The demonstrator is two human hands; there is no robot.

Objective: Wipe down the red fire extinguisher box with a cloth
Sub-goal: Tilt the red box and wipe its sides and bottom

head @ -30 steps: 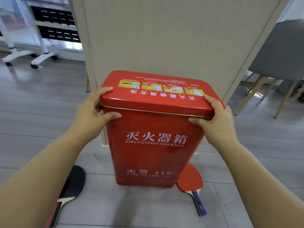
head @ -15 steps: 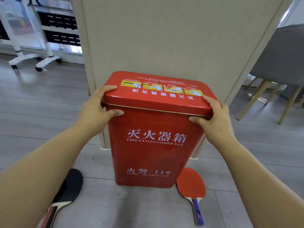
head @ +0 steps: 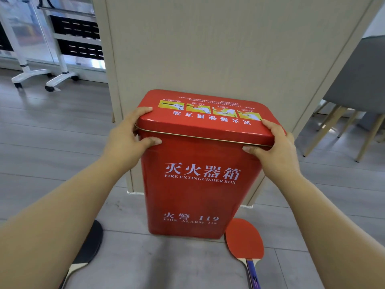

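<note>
The red fire extinguisher box point(head: 200, 192) stands upright on the grey floor against a beige pillar, its lid printed with yellow instruction pictures. My left hand point(head: 127, 138) grips the lid's left edge, fingers over the top and thumb on the front. My right hand point(head: 275, 149) grips the lid's right edge the same way. No cloth is in view.
A red table tennis paddle point(head: 244, 239) lies on the floor by the box's right foot, a black one point(head: 91, 245) to the left under my arm. The beige pillar point(head: 208, 49) is right behind the box. Chair legs point(head: 331, 130) stand right, a wheeled rack point(head: 52, 76) far left.
Both hands keep the same hold on the lid edges. The view has shifted slightly, so the box sits a little lower and further right in the picture.
</note>
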